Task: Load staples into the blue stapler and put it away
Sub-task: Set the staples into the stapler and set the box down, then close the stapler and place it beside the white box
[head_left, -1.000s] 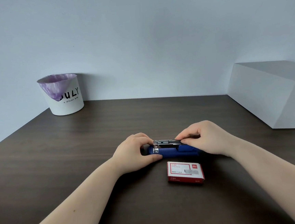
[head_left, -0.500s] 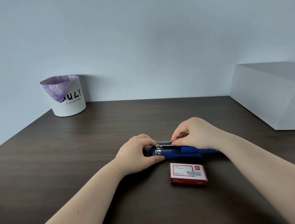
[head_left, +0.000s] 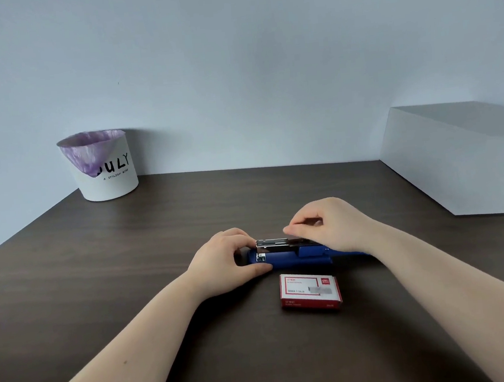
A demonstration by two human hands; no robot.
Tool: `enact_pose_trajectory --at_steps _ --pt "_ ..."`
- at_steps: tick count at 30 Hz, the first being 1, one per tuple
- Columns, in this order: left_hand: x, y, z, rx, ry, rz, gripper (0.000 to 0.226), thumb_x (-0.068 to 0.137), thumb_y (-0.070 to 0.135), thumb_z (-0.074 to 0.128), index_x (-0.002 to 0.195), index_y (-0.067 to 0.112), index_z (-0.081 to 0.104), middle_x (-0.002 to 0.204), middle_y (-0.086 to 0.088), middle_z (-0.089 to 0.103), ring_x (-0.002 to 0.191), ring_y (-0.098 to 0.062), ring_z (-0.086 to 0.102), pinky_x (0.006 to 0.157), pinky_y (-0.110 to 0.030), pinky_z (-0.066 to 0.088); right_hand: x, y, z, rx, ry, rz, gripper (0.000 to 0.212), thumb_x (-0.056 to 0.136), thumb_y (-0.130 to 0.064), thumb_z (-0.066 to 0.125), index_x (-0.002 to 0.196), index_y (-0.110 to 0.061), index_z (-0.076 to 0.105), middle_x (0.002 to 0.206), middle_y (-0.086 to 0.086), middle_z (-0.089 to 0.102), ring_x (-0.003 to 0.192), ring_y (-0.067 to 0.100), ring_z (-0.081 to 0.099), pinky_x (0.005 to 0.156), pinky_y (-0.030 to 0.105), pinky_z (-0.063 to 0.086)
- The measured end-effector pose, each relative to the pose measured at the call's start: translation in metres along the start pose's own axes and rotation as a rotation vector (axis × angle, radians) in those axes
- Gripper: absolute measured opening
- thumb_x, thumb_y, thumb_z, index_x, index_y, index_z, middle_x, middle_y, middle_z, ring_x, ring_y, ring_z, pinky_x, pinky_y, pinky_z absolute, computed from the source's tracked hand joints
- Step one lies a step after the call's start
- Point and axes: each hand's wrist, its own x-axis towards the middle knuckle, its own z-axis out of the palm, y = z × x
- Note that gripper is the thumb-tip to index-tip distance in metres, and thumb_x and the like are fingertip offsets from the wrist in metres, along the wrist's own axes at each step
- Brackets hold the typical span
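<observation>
The blue stapler (head_left: 284, 260) lies lengthwise on the dark wooden table (head_left: 129, 262), opened out, with its metal staple channel (head_left: 275, 245) facing up. My left hand (head_left: 223, 260) grips its left end, thumb on the near side. My right hand (head_left: 336, 223) hovers just above the channel. Its fingertips are pinched on a small grey strip (head_left: 317, 222) that looks like staples. The stapler's right end is hidden behind my right wrist. A red and white staple box (head_left: 309, 291) lies shut just in front of the stapler.
A white bin (head_left: 106, 173) with a purple liner stands at the back left against the wall. A large white box (head_left: 455, 161) fills the back right of the table. The table's left edge runs diagonally at the far left.
My right hand has lifted off the staple channel and risen slightly, with its fingers pinched. The left hand keeps hold of the stapler's end. The camera view has shifted a little.
</observation>
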Motion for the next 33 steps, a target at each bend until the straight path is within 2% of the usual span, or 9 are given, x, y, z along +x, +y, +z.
enact_pose_trajectory --at_steps 3,5,9,12,14,18,22,27,33 --pt "-0.001 0.0 0.0 0.005 -0.001 0.002 0.035 0.067 0.051 0.072 0.094 0.029 0.066 0.097 0.02 0.055 0.087 -0.006 0.051 0.081 -0.028 0.047 -0.02 0.02 -0.02 -0.114 -0.193 0.074 0.052 0.074 -0.052 0.068 0.121 -0.032 0.058 0.113 -0.021 0.059 0.105 -0.003 0.055 0.095 0.018 0.04" --pt "-0.001 0.001 -0.001 0.005 -0.007 -0.012 0.041 0.063 0.056 0.071 0.092 0.028 0.067 0.094 0.022 0.055 0.084 -0.006 0.052 0.082 -0.029 0.049 -0.03 0.037 -0.028 -0.314 -0.269 0.122 0.049 0.073 -0.054 0.068 0.116 -0.033 0.058 0.112 -0.017 0.056 0.105 0.005 0.053 0.096 0.026 0.043" --pt "-0.003 0.006 -0.003 0.027 -0.019 -0.023 0.048 0.059 0.063 0.066 0.091 0.027 0.067 0.092 0.027 0.052 0.088 -0.007 0.053 0.084 -0.031 0.049 -0.038 0.049 -0.032 -0.426 -0.202 0.144 0.021 0.081 -0.046 0.061 0.091 -0.03 0.055 0.094 -0.008 0.055 0.09 0.015 0.053 0.077 0.031 0.046" --pt "-0.006 0.01 -0.003 0.083 -0.026 -0.02 0.034 0.07 0.051 0.07 0.092 0.026 0.067 0.095 0.021 0.053 0.095 -0.01 0.053 0.086 -0.033 0.049 -0.039 0.038 -0.042 -0.475 -0.103 0.16 0.023 0.075 -0.048 0.065 0.086 -0.03 0.056 0.083 -0.012 0.055 0.081 0.015 0.054 0.061 0.028 0.041" --pt "-0.007 0.011 -0.002 0.078 -0.02 -0.02 0.031 0.071 0.05 0.07 0.091 0.026 0.067 0.093 0.023 0.052 0.095 -0.01 0.054 0.086 -0.035 0.05 -0.037 0.028 -0.053 -0.458 0.016 0.135 0.031 0.066 -0.049 0.073 0.082 -0.028 0.056 0.081 -0.012 0.057 0.078 0.014 0.055 0.061 0.03 0.042" --pt "-0.009 0.011 -0.001 0.016 0.011 -0.034 0.025 0.069 0.046 0.073 0.085 0.028 0.067 0.088 0.027 0.052 0.091 -0.01 0.055 0.086 -0.035 0.049 -0.032 0.004 -0.057 -0.22 0.149 -0.058 0.048 0.069 -0.033 0.078 0.113 -0.027 0.059 0.109 -0.008 0.061 0.096 0.008 0.054 0.079 0.023 0.04" --pt "-0.009 0.011 -0.002 -0.021 0.01 -0.028 0.023 0.065 0.048 0.074 0.078 0.036 0.059 0.087 0.024 0.055 0.088 -0.008 0.057 0.084 -0.032 0.049 -0.024 -0.026 -0.028 -0.014 0.149 -0.159 0.067 0.076 -0.021 0.074 0.135 -0.031 0.044 0.111 -0.012 0.06 0.078 -0.005 0.052 0.069 0.008 0.036" --pt "-0.011 0.013 -0.002 -0.051 -0.002 -0.062 0.027 0.069 0.041 0.075 0.091 0.026 0.069 0.097 0.013 0.061 0.092 -0.01 0.059 0.086 -0.034 0.05 -0.009 -0.028 0.007 -0.126 0.002 -0.177 0.039 0.083 -0.019 0.065 0.122 -0.019 0.06 0.119 -0.002 0.067 0.107 0.013 0.06 0.085 0.018 0.041" --pt "-0.012 0.014 -0.004 -0.055 -0.021 -0.066 0.03 0.07 0.04 0.074 0.096 0.027 0.068 0.101 0.009 0.061 0.092 -0.01 0.058 0.086 -0.03 0.048 -0.014 -0.012 0.004 -0.188 -0.052 -0.1 0.036 0.085 -0.033 0.062 0.12 -0.026 0.06 0.118 -0.006 0.067 0.105 0.013 0.06 0.093 0.032 0.049"
